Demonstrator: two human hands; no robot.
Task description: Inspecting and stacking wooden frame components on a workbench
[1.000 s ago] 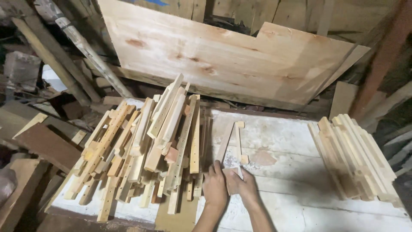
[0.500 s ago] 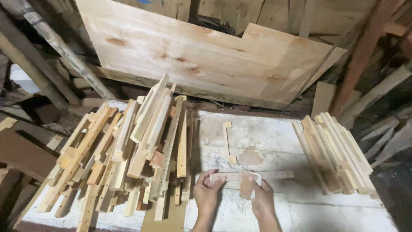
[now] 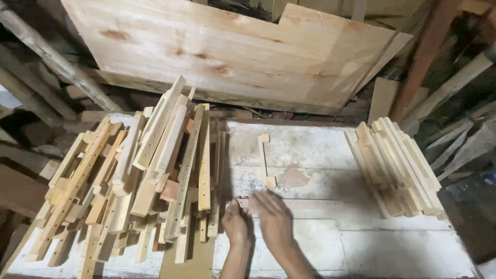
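Observation:
A thin wooden slat (image 3: 312, 203) lies crosswise on the white worktable (image 3: 361, 243). My left hand (image 3: 235, 226) curls around the slat's left end. My right hand (image 3: 275, 219) lies palm down over the same end, beside the left hand, and hides that part of the slat. What is under the right palm cannot be seen. Just beyond the hands lies a narrow wooden strip with a small block at each end (image 3: 264, 160), pointing away from me.
A big loose pile of drilled slats (image 3: 144, 175) covers the table's left half. A neat stack of slats (image 3: 395, 168) sits at the right edge. A large plywood sheet (image 3: 232, 51) leans behind the table, with scrap timber at both sides.
The slat, which pointed away from me a second ago, now lies crosswise. Both hands have slid along it to its left end. The camera view has shifted slightly.

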